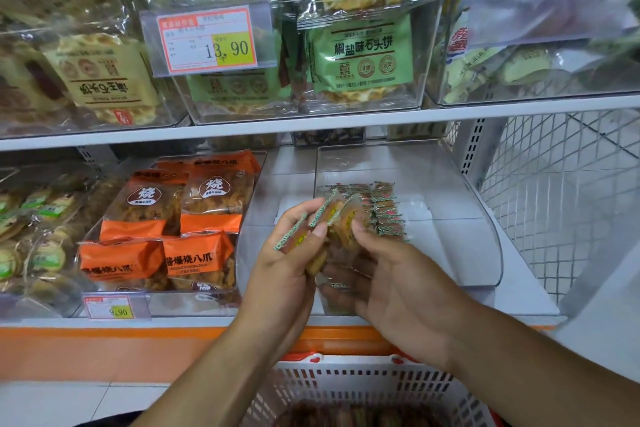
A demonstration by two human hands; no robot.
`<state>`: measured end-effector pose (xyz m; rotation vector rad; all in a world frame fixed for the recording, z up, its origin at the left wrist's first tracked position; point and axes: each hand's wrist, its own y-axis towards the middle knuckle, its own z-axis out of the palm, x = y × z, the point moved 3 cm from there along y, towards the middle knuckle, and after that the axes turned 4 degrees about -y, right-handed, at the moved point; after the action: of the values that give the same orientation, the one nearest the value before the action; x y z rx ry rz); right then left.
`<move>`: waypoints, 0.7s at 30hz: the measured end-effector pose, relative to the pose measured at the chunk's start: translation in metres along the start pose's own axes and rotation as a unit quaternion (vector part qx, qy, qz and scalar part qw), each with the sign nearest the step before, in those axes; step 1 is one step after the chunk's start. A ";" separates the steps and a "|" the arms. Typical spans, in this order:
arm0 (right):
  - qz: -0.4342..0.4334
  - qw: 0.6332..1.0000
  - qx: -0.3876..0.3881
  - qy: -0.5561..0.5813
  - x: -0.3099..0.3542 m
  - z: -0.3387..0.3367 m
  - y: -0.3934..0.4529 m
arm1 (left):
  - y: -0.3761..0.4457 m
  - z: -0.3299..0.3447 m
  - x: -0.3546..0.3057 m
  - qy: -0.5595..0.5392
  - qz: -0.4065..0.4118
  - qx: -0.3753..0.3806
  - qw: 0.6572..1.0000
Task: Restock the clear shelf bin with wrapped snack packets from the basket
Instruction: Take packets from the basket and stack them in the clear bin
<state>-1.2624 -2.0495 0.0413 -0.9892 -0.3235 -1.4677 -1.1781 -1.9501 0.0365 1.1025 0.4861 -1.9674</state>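
The clear shelf bin (481,218) stands on the lower shelf, right of centre, with a short row of wrapped snack packets (386,215) on edge near its middle. Just in front of that row, over the bin's front part, both hands hold a small bunch of the same clear-wrapped packets (337,215) with green zigzag edges. My left hand (287,267) grips the bunch from the left, thumb on top. My right hand (391,274) cups it from the right and below. The white slotted basket (363,381) sits at the bottom, with more brown packets (349,416) inside.
A bin of orange snack bags (166,236) stands directly left of the clear bin, with a price tag (114,307) below it. An upper shelf (311,121) carries bins of green and beige cracker packs. A white wire mesh panel (554,184) closes the right side.
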 end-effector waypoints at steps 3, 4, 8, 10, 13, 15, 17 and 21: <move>-0.002 0.999 0.036 -0.003 0.004 0.003 0.000 | -0.002 0.003 -0.001 0.026 0.025 -0.021 0.999; -0.001 0.999 0.051 -0.008 0.004 0.005 0.000 | -0.004 0.003 -0.002 0.067 0.043 -0.034 0.996; 0.011 0.995 0.093 -0.020 -0.001 0.006 0.000 | -0.008 0.002 -0.011 0.225 0.119 -0.070 0.965; 0.031 0.992 0.100 -0.067 -0.007 0.007 -0.001 | -0.007 0.000 -0.015 0.229 0.137 -0.072 0.961; 0.051 0.986 0.101 -0.120 -0.015 0.007 -0.003 | -0.008 0.003 -0.014 0.170 0.124 -0.059 0.976; 0.040 0.985 0.129 -0.105 -0.017 0.010 -0.004 | -0.012 0.003 -0.009 0.163 0.120 -0.055 0.978; 0.023 0.985 0.153 -0.077 -0.016 0.012 -0.004 | -0.015 0.002 -0.006 0.189 0.130 -0.049 0.972; -0.007 0.988 0.133 -0.075 -0.003 0.004 -0.002 | -0.012 0.003 -0.004 0.213 0.109 -0.019 0.971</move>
<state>-1.2632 -2.0443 0.0418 -0.8837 -0.6204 -1.3247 -1.1885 -1.9429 0.0408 1.4949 0.5947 -1.5265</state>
